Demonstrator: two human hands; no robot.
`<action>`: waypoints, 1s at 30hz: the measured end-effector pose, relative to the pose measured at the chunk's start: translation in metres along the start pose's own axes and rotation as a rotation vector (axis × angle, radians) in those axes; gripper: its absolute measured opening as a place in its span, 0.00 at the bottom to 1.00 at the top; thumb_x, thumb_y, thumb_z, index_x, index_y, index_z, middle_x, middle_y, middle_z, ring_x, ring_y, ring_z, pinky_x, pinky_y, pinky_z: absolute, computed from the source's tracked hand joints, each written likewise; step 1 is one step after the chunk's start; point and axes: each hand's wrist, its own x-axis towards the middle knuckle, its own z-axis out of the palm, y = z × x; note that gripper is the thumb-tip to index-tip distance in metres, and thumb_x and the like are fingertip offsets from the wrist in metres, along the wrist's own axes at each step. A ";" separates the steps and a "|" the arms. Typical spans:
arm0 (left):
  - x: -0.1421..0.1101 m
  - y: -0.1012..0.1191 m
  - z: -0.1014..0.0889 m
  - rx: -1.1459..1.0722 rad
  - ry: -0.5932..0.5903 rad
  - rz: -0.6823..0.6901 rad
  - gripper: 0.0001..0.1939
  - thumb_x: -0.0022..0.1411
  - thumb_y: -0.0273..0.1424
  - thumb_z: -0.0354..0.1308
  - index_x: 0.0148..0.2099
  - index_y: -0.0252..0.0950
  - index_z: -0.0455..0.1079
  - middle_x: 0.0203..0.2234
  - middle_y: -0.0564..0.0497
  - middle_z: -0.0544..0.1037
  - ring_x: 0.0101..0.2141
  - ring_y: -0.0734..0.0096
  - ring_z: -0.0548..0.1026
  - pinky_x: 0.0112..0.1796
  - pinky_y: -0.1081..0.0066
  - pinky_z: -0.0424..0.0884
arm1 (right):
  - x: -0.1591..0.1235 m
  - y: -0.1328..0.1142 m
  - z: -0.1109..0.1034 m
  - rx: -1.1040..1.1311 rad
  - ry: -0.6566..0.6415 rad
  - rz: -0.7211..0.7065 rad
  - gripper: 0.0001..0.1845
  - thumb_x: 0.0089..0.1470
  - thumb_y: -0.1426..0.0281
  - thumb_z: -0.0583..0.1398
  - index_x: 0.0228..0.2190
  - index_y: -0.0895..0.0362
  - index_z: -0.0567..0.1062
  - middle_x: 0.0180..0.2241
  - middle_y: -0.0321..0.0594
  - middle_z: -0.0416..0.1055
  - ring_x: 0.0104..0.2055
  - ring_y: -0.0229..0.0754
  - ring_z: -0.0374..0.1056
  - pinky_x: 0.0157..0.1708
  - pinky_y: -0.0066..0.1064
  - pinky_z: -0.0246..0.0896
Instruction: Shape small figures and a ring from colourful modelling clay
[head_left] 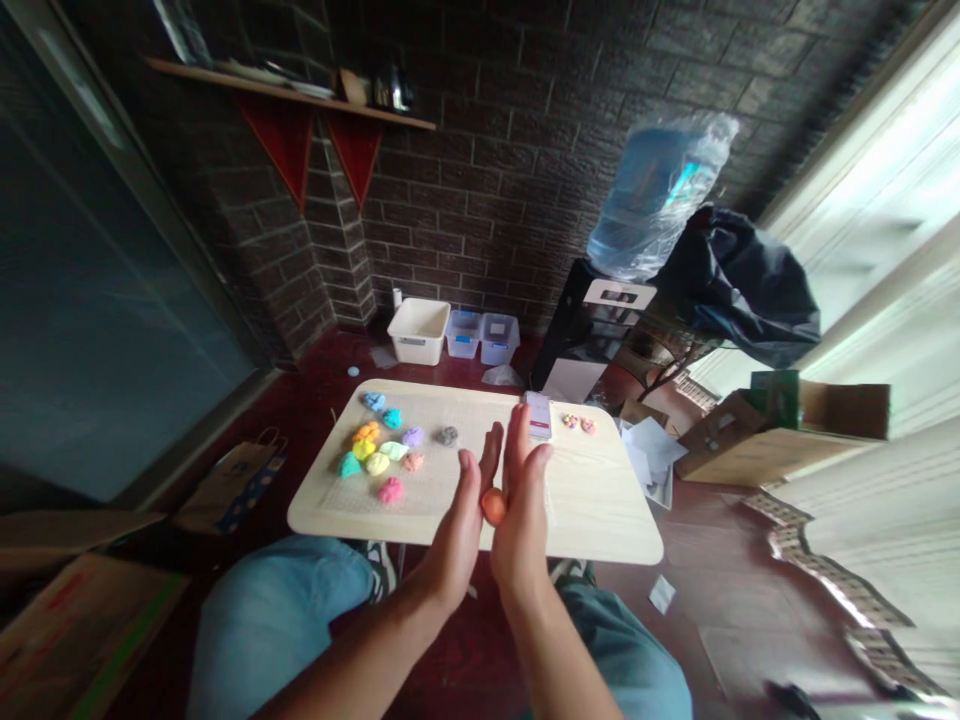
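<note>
An orange ball of modelling clay (493,506) is squeezed between my two palms above the near edge of the table. My left hand (459,530) presses it from the left, fingers stretched forward. From the other side my right hand (523,500) bears on it, its fingers also straight and pointing away from me. On the table's left half lie several soft clay lumps, among them a pink lump (391,490), a yellow lump (364,448), a green lump (349,465) and a purple lump (412,437). A grey lump (447,436) lies apart, nearer the middle.
The pale table (600,500) carries a clear mat, a phone (538,415) and two small multicoloured clay pieces (579,424) at the far right. Behind it stand a white bin (420,332), clear boxes (499,338) and a water dispenser (592,335). A cardboard box (787,440) is at right.
</note>
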 end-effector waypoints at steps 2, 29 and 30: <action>-0.001 -0.003 0.000 -0.004 -0.001 0.004 0.31 0.67 0.51 0.40 0.68 0.46 0.55 0.68 0.57 0.53 0.68 0.64 0.34 0.66 0.61 0.30 | 0.002 0.000 0.000 -0.006 0.000 -0.006 0.38 0.60 0.43 0.42 0.65 0.46 0.49 0.69 0.32 0.42 0.72 0.45 0.30 0.68 0.49 0.31; -0.023 -0.016 -0.012 0.335 -0.022 0.097 0.23 0.62 0.42 0.58 0.55 0.36 0.72 0.52 0.42 0.77 0.55 0.51 0.71 0.57 0.55 0.63 | 0.048 -0.025 -0.030 0.136 0.163 -0.007 0.36 0.62 0.49 0.37 0.64 0.51 0.55 0.68 0.38 0.48 0.70 0.40 0.43 0.67 0.47 0.31; -0.022 -0.015 -0.011 0.299 -0.036 0.076 0.24 0.61 0.42 0.60 0.55 0.35 0.72 0.52 0.42 0.76 0.56 0.51 0.70 0.58 0.55 0.62 | 0.050 -0.025 -0.029 0.111 0.148 -0.022 0.36 0.62 0.49 0.37 0.64 0.51 0.56 0.68 0.38 0.48 0.70 0.40 0.43 0.67 0.47 0.31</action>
